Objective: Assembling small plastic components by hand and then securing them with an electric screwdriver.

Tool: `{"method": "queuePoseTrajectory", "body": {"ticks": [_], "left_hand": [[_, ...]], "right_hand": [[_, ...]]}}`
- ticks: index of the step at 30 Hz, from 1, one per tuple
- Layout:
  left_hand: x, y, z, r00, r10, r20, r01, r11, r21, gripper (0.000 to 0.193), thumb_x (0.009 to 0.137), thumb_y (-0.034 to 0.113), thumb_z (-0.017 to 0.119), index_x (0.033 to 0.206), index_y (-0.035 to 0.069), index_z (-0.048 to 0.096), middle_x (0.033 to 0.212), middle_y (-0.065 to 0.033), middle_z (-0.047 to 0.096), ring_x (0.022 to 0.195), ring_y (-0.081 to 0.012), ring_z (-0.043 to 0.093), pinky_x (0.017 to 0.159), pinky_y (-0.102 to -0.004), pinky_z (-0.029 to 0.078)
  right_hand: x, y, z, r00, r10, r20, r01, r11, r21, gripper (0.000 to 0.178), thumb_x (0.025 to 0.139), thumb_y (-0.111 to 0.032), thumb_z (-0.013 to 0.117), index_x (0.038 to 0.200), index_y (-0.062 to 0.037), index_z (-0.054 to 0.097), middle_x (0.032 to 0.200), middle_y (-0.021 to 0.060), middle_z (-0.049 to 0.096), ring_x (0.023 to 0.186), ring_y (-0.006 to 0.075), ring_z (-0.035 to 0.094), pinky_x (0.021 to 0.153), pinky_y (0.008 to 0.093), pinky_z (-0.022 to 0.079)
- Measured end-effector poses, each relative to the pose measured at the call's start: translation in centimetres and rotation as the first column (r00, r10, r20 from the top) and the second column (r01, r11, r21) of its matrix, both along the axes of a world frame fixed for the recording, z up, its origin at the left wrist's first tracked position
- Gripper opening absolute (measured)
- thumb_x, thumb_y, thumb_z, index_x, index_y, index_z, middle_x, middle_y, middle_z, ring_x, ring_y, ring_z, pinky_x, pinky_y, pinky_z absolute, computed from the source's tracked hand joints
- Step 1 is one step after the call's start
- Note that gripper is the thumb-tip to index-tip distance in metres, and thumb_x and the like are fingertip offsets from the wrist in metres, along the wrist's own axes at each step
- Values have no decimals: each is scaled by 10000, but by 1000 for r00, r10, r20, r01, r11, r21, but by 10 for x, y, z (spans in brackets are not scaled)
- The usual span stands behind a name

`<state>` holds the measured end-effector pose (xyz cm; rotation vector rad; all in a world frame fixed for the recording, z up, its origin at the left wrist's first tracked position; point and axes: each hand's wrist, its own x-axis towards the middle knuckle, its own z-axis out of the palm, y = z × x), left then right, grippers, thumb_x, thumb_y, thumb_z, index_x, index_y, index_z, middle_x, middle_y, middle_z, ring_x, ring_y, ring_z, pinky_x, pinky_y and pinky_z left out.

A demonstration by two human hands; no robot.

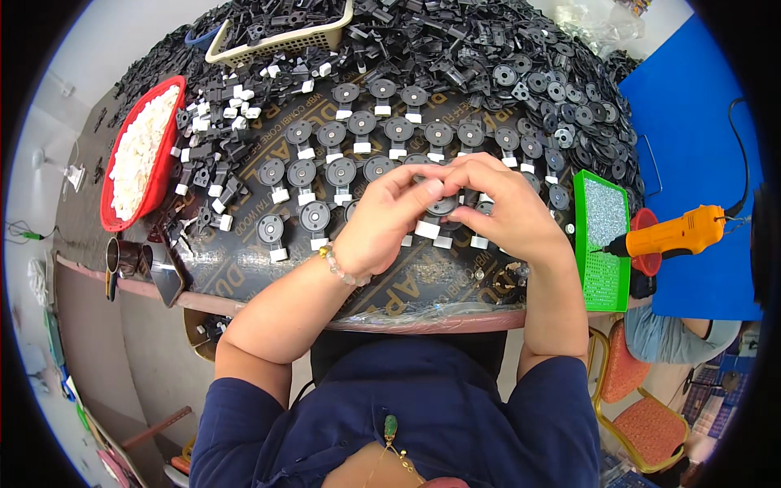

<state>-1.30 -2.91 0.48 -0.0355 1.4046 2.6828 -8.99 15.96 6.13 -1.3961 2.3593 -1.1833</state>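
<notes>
Black disc part (442,206) is just right of frame centre, up off the bench (236,275), between both hands. Left hand (382,213): thumb and index pinching it, thumb laid across the disc face. Right hand (506,213): pinching from the other side, thumb at the disc's lower right edge, index arched over the top. Fingertips of both meet at the part; exact contact on the far side is hidden. White block just below the disc; can't tell if it belongs to this part or one behind.

Around and behind the hands: roughly four rows of disc assemblies (302,172), round black heads up-frame, white ends toward the bottom. Some sit partly hidden behind the fingers.

Left of the rows: loose black pieces with white ends (213,172), then a red basket (106,203) full of small white pieces (142,159). Top: big heap of black parts (443,53), cream basket (329,35) in it at upper left. Upper right: pile of loose black discs (579,114).

Right: green tray (604,291) with small silvery pieces (606,210); orange power screwdriver (679,233), bit over the tray; red bowl (647,262) partly under it.
</notes>
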Motion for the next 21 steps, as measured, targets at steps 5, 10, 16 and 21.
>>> {"method": "queuePoseTrajectory", "body": {"ticks": [5, 10, 16, 21], "left_hand": [[6, -11, 22, 998, 34, -49, -40, 991, -125, 362, 928, 57, 709, 1273, 19, 606, 1018, 0, 657, 843, -44, 577, 737, -201, 492], [43, -61, 66, 948, 235, -214, -306, 861, -406, 405, 873, 12, 741, 1259, 18, 618, 901, 29, 613, 798, -41, 567, 715, -188, 471], [102, -184, 36, 877, 471, -89, -382, 576, -723, 331, 889, -4, 703, 1210, -25, 624, 1088, -57, 693, 970, -91, 639, 861, -239, 516], [149, -204, -6, 827, 558, 66, -329, 576, -748, 303, 905, 29, 715, 1195, -2, 633, 970, -13, 683, 834, -58, 625, 743, -202, 506]], "right_hand": [[0, 4, -8, 990, 89, 113, -55, 960, -275, 466, 747, -48, 832, 1152, -58, 602, 1463, 196, 531, 1219, 262, 585, 1063, 397, 441], [2, 14, -7, 972, -1, 236, 107, 892, -439, 325, 859, -4, 712, 1169, -1, 612, 1445, 245, 519, 1204, 217, 588, 1041, 361, 450], [4, 4, -8, 948, -55, 312, 205, 857, -473, 256, 882, 25, 681, 1134, 6, 641, 1344, 192, 607, 1074, 172, 622, 962, 318, 486], [7, 1, -7, 953, -59, 296, 197, 864, -464, 244, 887, 27, 669, 1130, 12, 643, 1326, 174, 617, 1063, 161, 620, 952, 310, 489]]}}
